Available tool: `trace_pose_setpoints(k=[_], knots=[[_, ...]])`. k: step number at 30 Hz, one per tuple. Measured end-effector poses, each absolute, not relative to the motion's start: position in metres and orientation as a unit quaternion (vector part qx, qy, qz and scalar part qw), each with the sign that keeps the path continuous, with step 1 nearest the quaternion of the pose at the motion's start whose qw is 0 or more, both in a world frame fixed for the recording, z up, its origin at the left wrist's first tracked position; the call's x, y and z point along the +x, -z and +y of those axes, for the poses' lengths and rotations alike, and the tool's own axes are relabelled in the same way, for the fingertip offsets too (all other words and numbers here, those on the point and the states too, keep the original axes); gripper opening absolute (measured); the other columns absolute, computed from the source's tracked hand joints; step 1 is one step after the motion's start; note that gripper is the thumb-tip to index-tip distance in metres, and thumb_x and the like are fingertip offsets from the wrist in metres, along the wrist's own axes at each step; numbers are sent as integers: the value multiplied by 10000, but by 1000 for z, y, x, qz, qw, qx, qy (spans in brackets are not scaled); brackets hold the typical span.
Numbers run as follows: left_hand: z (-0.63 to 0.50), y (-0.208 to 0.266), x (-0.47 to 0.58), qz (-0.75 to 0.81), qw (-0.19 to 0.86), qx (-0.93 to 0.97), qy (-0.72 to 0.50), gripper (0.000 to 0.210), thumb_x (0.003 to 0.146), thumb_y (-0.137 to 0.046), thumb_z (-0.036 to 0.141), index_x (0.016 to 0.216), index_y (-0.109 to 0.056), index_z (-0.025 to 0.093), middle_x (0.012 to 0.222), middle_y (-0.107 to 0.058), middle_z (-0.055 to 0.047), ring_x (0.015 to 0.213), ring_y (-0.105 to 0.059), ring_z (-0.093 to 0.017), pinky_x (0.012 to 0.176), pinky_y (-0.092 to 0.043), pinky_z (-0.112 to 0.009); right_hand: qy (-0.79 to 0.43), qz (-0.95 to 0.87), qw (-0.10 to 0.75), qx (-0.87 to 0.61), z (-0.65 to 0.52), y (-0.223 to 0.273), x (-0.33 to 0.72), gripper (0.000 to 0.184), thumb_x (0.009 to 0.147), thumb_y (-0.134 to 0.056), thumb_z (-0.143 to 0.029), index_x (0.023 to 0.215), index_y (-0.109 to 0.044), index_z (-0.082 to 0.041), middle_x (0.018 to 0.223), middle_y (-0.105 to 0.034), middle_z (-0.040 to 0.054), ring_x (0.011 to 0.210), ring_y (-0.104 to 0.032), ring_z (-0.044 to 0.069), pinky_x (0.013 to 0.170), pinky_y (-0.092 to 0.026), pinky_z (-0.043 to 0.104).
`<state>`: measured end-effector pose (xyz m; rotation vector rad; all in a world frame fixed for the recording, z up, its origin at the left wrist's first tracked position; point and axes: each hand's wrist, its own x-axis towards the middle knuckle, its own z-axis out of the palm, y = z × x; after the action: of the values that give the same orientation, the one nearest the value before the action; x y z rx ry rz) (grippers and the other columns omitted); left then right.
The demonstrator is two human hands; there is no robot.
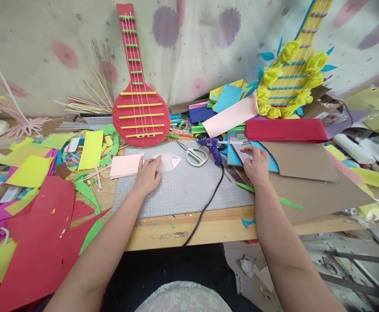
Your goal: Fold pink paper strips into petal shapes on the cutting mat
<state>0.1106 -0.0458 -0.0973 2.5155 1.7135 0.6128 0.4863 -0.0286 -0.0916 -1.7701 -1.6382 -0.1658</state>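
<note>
Wooden bench [215,229], grey mat [183,195]. Your left hand [147,176] lies flat on pink paper [124,166], mat's left. Your right hand [258,164] half-curls at the phone [244,140], grip unclear; screen text illegible.

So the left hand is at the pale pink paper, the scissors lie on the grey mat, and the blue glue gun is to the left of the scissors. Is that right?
Not quite: the head view shows the blue glue gun to the right of the scissors. The left hand is at the pale pink paper, and the scissors lie on the grey mat.
</note>
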Motion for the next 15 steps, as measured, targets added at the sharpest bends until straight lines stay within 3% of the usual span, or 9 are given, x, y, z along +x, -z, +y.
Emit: trace_pose_setpoints(k=[7, 15], knots=[[-45, 98, 107, 556, 29, 801, -219, 609, 719, -363, 59, 1314, -401, 185, 1172, -640, -35, 1124, -542, -192, 1140, -142, -491, 74, -588, 404, -697, -30, 91, 491, 321, 578, -371, -52, 810, -528, -208, 740, -665, 33, 893, -489, 234, 865, -379, 394], [-43, 100, 104, 559, 39, 803, -205, 613, 711, -369, 60, 1311, -402, 180, 1173, -639, -48, 1123, -552, -196, 1135, -150, -499, 75, -621, 386, -678, -25, 97, 497, 410, 555, -366, -49, 899, -525, -207, 877, -680, 39, 955, -497, 233, 891, -369, 415]])
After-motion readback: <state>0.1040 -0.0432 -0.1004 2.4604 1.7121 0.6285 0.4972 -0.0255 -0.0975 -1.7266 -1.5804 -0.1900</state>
